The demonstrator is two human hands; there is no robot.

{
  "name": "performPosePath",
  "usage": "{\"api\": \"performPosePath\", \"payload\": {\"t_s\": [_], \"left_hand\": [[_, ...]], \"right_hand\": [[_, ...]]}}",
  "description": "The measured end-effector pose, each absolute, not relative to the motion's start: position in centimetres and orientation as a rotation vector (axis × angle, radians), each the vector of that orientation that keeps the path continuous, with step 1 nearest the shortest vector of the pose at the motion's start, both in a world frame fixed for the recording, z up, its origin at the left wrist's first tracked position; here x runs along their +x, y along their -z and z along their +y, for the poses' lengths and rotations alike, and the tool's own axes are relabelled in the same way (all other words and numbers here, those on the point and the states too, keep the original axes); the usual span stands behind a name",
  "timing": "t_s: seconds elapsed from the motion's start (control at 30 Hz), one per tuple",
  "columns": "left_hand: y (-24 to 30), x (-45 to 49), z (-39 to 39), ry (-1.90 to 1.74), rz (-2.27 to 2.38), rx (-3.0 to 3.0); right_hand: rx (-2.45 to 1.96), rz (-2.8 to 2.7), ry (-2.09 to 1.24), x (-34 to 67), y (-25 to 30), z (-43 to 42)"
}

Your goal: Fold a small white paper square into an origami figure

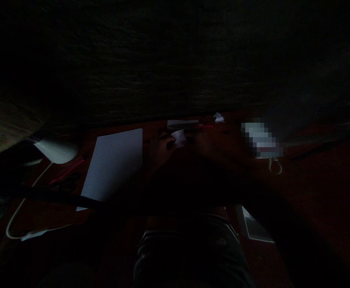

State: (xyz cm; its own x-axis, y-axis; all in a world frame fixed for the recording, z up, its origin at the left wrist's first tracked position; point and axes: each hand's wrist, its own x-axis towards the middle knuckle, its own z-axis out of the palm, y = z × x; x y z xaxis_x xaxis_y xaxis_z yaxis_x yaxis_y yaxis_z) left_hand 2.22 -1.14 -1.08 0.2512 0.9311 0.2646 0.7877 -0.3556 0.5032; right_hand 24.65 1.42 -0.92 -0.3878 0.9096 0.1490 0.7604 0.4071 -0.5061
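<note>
The view is very dark. At the middle of the red surface, my left hand [162, 149] and my right hand [198, 141] are close together, with a small white piece of paper [179, 138] between their fingers. The fingers of both hands look closed on its two sides, though shadow hides most of them. The paper looks narrow in the middle, folded or pinched. Just beyond my hands lies a pale flat strip [182, 123]. A large white sheet of paper [116, 160] is to the left of my left hand.
At left lies a white rounded object [57, 151] with a white cord [19, 212], beside a red item [68, 169]. A small folded paper [218, 117] is at the back. A blurred pale object [262, 140] with a loop sits right; a pale-edged flat item [257, 230] lies nearer.
</note>
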Motion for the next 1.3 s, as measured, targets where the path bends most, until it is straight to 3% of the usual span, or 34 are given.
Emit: {"api": "performPosePath", "payload": {"t_s": [1.3], "left_hand": [[1.19, 1.75, -1.3, -0.652, 1.546, 2.386]], "right_hand": [[-1.342, -2.343, -0.469, 24.7, 0.59, 1.19]]}}
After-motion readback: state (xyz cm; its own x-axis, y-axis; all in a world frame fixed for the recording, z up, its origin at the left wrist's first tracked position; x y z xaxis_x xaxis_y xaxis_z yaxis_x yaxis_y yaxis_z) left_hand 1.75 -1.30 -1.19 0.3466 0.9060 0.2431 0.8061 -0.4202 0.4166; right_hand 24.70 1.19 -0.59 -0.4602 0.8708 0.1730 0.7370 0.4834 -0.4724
